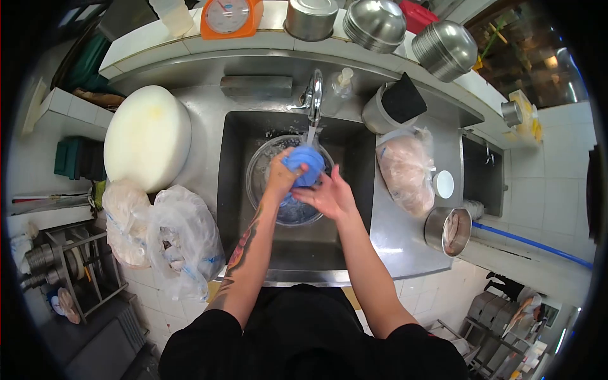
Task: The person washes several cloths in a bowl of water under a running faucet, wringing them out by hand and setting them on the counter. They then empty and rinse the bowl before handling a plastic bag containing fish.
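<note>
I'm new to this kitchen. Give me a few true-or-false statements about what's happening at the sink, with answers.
1. The left hand holds a blue item under the faucet. True.
2. The sink holds a red plastic bucket. False: a round metal bowl sits in it.
3. A round white cutting board lies left of the sink. True.
4. The scale on the ledge is green. False: it is orange.
5. The right hand rests on the counter. False: it is over the sink, at the blue item.

Bright, even overhead light. Glare on steel counter [387,250] and bowls [443,47]. Sink [231,190] walls shadowed. Strong fisheye bend, black vignette at edges. Cloth [304,166], right hand [329,195] slightly blurred. Lower corners dim and soft.
</note>
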